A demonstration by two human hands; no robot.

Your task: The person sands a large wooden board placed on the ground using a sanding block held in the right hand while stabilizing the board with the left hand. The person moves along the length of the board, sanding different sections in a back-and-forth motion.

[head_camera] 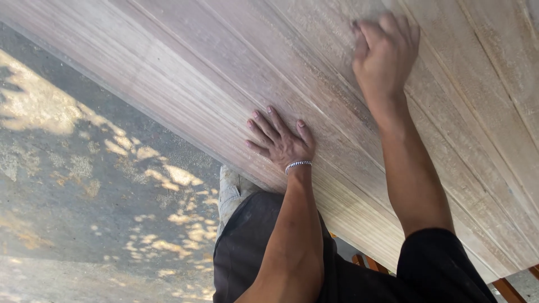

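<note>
A large pale wooden panel (185, 62) with long grooves and fine dust fills the upper part of the head view. My left hand (279, 141) lies flat on it near its lower edge, fingers spread, holding nothing; a beaded silver bracelet (297, 164) circles the wrist. My right hand (385, 51) is farther up the panel, fingers curled and pressed onto the wood. A dark scrap that looks like sandpaper (355, 26) peeks out at the fingertips; most of it is hidden under the hand.
Grey concrete ground (84, 185) with sun patches lies left of and below the panel. My dark trousers (247, 252) and a dusty pale shoe (229, 193) are under the panel's edge. Reddish wooden legs (508, 289) show at the lower right.
</note>
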